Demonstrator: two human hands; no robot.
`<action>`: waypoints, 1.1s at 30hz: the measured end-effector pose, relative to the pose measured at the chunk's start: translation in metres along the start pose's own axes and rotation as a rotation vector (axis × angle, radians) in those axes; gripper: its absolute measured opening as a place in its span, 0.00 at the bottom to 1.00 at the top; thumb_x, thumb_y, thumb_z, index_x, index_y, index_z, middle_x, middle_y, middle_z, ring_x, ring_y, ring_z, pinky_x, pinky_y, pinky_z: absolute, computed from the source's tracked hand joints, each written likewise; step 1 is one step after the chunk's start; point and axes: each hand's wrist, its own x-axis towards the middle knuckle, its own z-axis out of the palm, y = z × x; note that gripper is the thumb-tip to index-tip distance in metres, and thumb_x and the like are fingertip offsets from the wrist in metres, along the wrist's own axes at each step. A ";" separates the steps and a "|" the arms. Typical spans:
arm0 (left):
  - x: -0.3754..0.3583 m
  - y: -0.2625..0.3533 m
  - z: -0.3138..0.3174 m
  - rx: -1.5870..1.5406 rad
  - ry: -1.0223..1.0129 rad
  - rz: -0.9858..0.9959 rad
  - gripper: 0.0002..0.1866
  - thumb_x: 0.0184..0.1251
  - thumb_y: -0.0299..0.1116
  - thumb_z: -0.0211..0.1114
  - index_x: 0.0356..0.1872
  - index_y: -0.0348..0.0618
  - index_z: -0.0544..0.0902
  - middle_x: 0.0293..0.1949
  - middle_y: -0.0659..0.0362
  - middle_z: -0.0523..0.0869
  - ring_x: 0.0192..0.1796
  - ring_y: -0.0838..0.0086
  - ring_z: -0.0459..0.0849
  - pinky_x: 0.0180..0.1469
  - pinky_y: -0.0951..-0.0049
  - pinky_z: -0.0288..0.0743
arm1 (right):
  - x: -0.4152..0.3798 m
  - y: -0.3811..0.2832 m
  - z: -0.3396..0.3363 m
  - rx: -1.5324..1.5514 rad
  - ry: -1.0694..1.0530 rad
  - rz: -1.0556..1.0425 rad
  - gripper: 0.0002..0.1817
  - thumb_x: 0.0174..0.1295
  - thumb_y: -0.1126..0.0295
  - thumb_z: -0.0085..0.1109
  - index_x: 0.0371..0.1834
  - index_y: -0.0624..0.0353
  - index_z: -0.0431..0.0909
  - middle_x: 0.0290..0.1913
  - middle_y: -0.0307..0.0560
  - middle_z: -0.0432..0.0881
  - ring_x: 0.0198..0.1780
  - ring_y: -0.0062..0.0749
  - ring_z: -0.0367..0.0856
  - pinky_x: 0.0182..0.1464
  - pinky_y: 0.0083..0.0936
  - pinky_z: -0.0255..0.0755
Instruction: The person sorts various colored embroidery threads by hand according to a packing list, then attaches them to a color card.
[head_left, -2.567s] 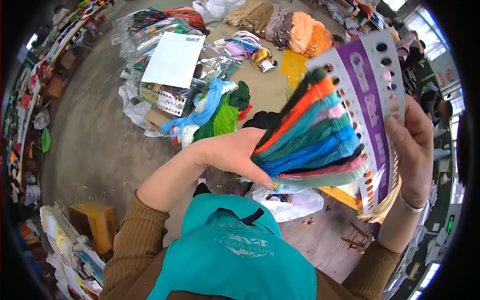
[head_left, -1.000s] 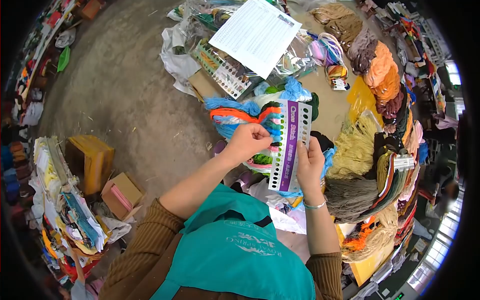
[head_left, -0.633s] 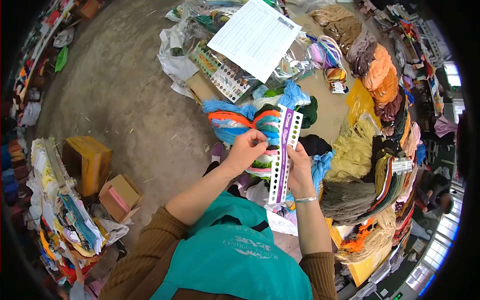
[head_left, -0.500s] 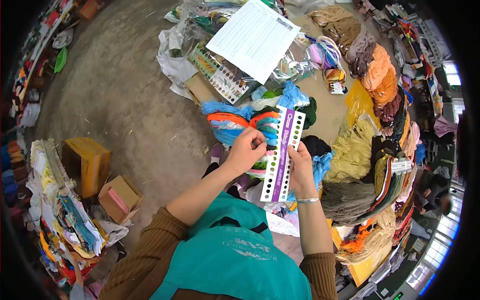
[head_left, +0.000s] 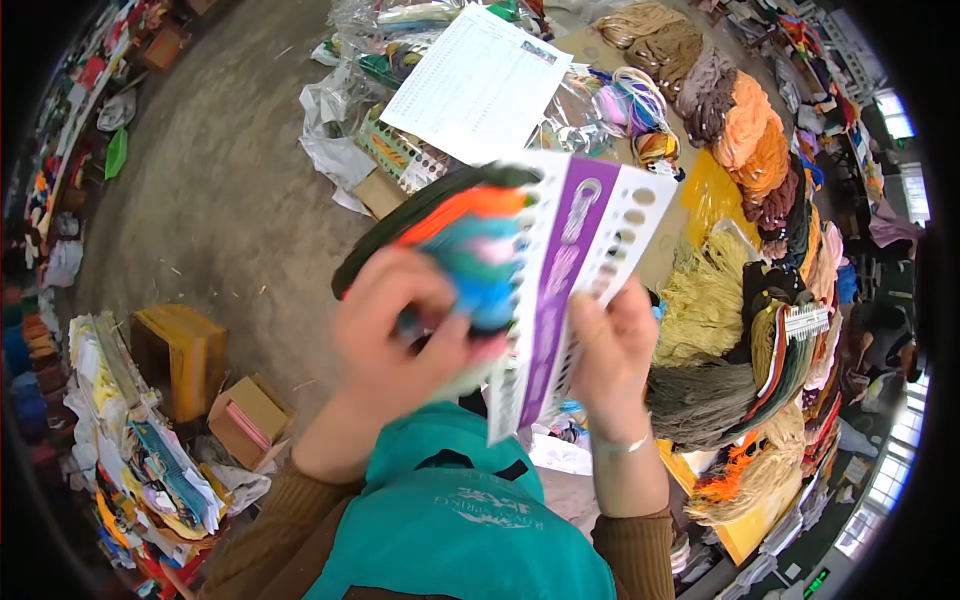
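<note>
A white thread card (head_left: pixel 572 270) with a purple printed band and rows of holes is held up in front of me, tilted. My right hand (head_left: pixel 612 350) grips its right edge, thumb on the front. Embroidery threads (head_left: pixel 475 235) in dark green, orange, teal, pink and blue hang from the holes along its left side. Motion smears my left hand (head_left: pixel 395 320), whose curled fingers close on the threads beside the card; the exact strands between the fingertips are hard to make out.
A printed sheet (head_left: pixel 478 85) lies over clear plastic bags on the table. Skeins of thread (head_left: pixel 755 120) in brown, orange and other colours line the right side, with a yellowish bundle (head_left: pixel 697 310) nearer. Cardboard boxes (head_left: pixel 248 420) stand on the floor to the left.
The card and both hands have come up closer to the camera. My left hand has moved left, drawing the threads out sideways, and the card leans more.
</note>
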 end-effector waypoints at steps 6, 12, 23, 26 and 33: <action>0.017 -0.143 0.125 -0.687 -0.160 -1.027 0.03 0.58 0.23 0.65 0.30 0.35 0.79 0.24 0.64 0.80 0.22 0.83 0.74 0.24 0.80 0.71 | 0.068 0.107 -0.113 -0.034 0.165 0.209 0.08 0.70 0.73 0.53 0.47 0.64 0.75 0.41 0.39 0.84 0.36 0.16 0.80 0.40 0.17 0.74; -0.013 -0.194 0.169 -0.444 -0.213 -1.022 0.03 0.57 0.23 0.65 0.30 0.35 0.80 0.24 0.63 0.82 0.27 0.83 0.81 0.26 0.80 0.72 | 0.066 0.159 -0.144 -1.375 0.438 -0.291 0.16 0.59 0.72 0.64 0.49 0.64 0.76 0.37 0.49 0.83 0.38 0.41 0.83 0.42 0.31 0.76; -0.003 -0.194 0.159 -0.550 -0.204 -1.039 0.03 0.58 0.25 0.63 0.29 0.36 0.79 0.25 0.63 0.82 0.24 0.84 0.77 0.25 0.80 0.69 | 0.099 0.131 -0.113 -1.287 -0.356 -0.428 0.09 0.51 0.77 0.65 0.35 0.59 0.78 0.34 0.46 0.80 0.37 0.41 0.82 0.36 0.33 0.78; 0.001 -0.196 0.155 -0.682 -0.245 -1.064 0.03 0.58 0.24 0.63 0.27 0.37 0.78 0.24 0.63 0.81 0.23 0.85 0.75 0.21 0.82 0.67 | 0.100 0.133 -0.112 -1.313 -0.331 -0.403 0.12 0.50 0.77 0.65 0.38 0.59 0.75 0.34 0.46 0.79 0.36 0.42 0.81 0.35 0.34 0.78; -0.004 -0.204 0.155 -0.538 -0.254 -0.940 0.03 0.59 0.24 0.63 0.28 0.37 0.80 0.24 0.63 0.81 0.23 0.85 0.75 0.24 0.81 0.70 | 0.098 0.156 -0.119 -1.057 -0.177 -0.330 0.09 0.48 0.81 0.62 0.33 0.61 0.76 0.31 0.48 0.80 0.31 0.39 0.83 0.34 0.29 0.78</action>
